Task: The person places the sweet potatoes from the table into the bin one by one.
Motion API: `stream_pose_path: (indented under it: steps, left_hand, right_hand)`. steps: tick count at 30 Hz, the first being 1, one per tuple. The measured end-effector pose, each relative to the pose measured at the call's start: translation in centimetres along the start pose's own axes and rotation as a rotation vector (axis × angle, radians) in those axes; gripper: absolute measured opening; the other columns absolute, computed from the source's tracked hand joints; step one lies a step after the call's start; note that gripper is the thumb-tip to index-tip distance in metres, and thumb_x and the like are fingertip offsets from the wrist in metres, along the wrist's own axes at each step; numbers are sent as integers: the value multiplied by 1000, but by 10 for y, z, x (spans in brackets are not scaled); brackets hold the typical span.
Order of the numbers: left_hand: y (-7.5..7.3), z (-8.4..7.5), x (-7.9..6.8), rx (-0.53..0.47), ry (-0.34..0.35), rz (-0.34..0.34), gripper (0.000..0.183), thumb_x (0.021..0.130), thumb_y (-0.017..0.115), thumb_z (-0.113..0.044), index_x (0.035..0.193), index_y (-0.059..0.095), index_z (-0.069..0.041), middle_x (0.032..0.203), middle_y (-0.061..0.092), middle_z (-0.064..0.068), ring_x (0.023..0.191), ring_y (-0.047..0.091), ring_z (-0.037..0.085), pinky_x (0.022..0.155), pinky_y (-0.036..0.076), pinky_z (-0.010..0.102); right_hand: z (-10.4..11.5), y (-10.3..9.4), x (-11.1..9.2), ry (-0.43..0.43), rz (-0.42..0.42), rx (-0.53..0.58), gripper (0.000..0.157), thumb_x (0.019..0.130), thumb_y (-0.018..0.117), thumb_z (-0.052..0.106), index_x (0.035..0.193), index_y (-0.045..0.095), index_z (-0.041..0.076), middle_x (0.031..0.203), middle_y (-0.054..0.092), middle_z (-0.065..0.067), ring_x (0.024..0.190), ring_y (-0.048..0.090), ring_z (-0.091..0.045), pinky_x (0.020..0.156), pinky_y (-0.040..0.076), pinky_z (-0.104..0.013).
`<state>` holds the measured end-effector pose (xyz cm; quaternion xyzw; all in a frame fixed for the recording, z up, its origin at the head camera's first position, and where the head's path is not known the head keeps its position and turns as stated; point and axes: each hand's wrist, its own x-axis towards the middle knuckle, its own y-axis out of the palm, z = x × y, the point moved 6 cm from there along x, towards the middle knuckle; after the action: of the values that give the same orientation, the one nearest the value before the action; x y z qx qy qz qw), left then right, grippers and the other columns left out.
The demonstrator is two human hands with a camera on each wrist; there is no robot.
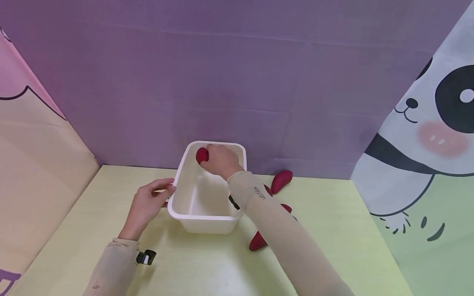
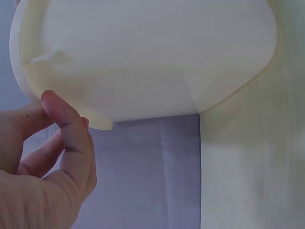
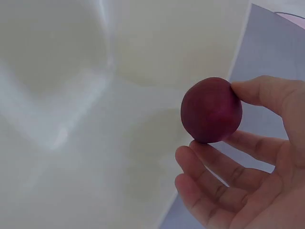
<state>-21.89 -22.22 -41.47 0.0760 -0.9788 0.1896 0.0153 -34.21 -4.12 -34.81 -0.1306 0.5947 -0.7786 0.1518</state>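
A white plastic tub [image 1: 209, 225] stands on the table, its inside facing me in the head view. At its left rim my left hand [image 1: 146, 205] pinches the edge between thumb and fingers; the left wrist view shows the fingers [image 2: 71, 138] against the tub's outer side. Over the back of the tub, my right hand [image 1: 220, 160] holds a dark red sweet potato [image 1: 201, 155]. In the right wrist view this sweet potato [image 3: 211, 109] is seen end-on, gripped by thumb and fingertips. The tub's inner walls lie behind it.
Several more sweet potatoes lie right of the tub, one near the back [image 1: 282, 181] and one nearer the front [image 1: 258, 241], some partly hidden by my right sleeve. A purple cloth backdrop [image 1: 237, 82] rises behind the table [image 1: 333, 230]; printed panels stand left and right.
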Motion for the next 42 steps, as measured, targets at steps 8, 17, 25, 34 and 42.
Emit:
stream_pose_path:
  steps: [8,17,25,34,42]
  left_hand:
    - [5,1,-3,-10,-6,6,44,98,67,-29,134,63,-4,123,63,19,92,69,25,74,61,34]
    - [6,-1,-2,0,-10,8,43,99,66,-28,134,62,-4,123,63,19,93,68,27,75,61,37]
    - [6,-1,2,2,-1,14,43,99,67,-27,134,62,-3,122,64,20,93,69,26,72,61,29]
    - [9,1,5,-18,-8,26,43,98,68,-26,134,62,-3,122,63,20,93,69,25,73,61,30]
    - [7,-1,3,13,-7,19,45,98,67,-29,135,61,-5,123,63,19,95,69,25,75,61,34]
  right_hand:
    - [2,22,-3,32,28,5,31,94,64,36,117,62,14,98,65,-1,83,59,-17,65,54,-32]
    - [-4,18,-2,67,19,-13,34,95,61,35,119,59,12,99,63,-5,85,59,-19,63,55,-37]
    - [-3,-9,-9,12,53,15,41,96,61,38,128,60,12,114,67,-2,93,62,-19,74,55,-38]
    - [-32,-36,-45,-33,0,13,48,96,61,39,136,58,14,126,65,-3,110,62,-21,81,56,-44]
    - [-71,-42,-94,-68,-101,77,46,95,66,36,133,61,10,116,67,-7,103,63,-21,81,56,-40]
